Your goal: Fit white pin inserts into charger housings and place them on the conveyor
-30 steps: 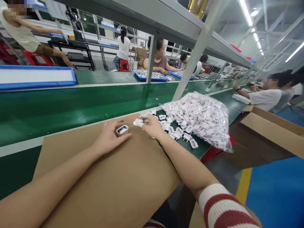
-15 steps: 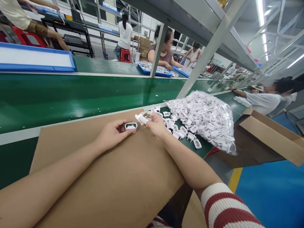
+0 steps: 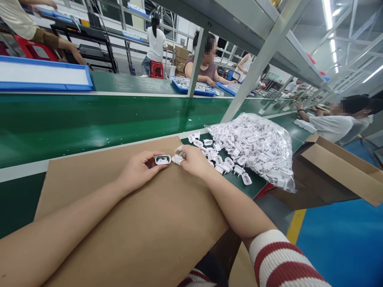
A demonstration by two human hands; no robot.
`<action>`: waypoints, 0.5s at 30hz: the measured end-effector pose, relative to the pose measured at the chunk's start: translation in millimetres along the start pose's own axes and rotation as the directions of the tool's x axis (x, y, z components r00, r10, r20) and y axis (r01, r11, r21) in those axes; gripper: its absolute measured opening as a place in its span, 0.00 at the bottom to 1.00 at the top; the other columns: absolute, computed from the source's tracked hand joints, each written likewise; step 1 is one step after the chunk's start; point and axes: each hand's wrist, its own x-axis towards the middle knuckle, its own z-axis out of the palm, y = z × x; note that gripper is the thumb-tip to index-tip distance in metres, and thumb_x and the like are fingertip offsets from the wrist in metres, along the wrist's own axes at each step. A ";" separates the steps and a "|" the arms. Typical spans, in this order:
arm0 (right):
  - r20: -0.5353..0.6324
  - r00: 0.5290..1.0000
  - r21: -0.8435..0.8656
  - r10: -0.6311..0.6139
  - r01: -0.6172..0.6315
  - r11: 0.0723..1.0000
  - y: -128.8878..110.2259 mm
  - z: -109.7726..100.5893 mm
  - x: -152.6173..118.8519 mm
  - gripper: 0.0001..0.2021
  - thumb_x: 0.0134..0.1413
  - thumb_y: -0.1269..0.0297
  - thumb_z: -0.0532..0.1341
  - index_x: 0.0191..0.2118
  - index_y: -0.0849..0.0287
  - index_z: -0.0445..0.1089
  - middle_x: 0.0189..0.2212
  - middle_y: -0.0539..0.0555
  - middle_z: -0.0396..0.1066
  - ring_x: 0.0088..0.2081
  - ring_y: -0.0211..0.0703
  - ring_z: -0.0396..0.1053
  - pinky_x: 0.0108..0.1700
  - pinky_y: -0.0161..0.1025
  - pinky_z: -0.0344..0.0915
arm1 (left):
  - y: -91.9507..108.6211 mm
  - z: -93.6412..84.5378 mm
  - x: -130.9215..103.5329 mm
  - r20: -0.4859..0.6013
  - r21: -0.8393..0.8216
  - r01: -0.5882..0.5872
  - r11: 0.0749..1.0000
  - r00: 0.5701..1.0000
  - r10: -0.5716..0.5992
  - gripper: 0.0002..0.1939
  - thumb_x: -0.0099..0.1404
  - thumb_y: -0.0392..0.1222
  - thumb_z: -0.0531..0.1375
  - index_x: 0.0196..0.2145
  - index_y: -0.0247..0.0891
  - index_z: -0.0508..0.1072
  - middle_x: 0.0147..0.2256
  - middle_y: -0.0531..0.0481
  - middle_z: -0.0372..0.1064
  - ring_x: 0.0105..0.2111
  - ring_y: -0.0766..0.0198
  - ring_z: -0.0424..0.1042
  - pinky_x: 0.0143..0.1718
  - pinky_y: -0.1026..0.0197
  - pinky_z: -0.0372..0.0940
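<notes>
My left hand [image 3: 139,169] is closed around a white oval plug housing [image 3: 163,160]. Its open end faces right and toward me, and a green circuit board with parts shows inside. Just right of that opening, my right hand [image 3: 193,161] pinches a small white plug cap [image 3: 177,160], partly hidden by the fingers. Pale coverings appear to be on its thumb and fingertip. A narrow gap separates the cap from the housing. Beyond the right hand lie several loose white plug caps [image 3: 229,162], some with pins showing.
Brown cardboard [image 3: 143,231] lies under my arms. A clear bag [image 3: 257,147] full of white caps stands at right, beside an open carton [image 3: 341,167]. A green conveyor belt [image 3: 89,125] runs behind. A slanted metal post [image 3: 260,67] rises past it; co-workers sit beyond.
My right hand has moved slightly down and turned, with its fingers drawn closer around the white piece. The left hand's housing has tipped a little, showing more of the circuit board.
</notes>
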 end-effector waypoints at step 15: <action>-0.140 0.934 0.056 -0.328 0.338 0.939 -21.1 14.0 -8.4 0.16 0.68 0.70 0.59 0.56 0.54 0.77 0.52 0.57 0.79 0.55 0.50 0.73 0.59 0.47 0.72 | -4.7 -0.3 3.3 0.054 0.001 0.008 1.000 0.999 -0.008 0.29 0.63 0.65 0.67 0.50 0.38 0.82 0.28 0.51 0.70 0.27 0.61 0.63 0.28 0.58 0.59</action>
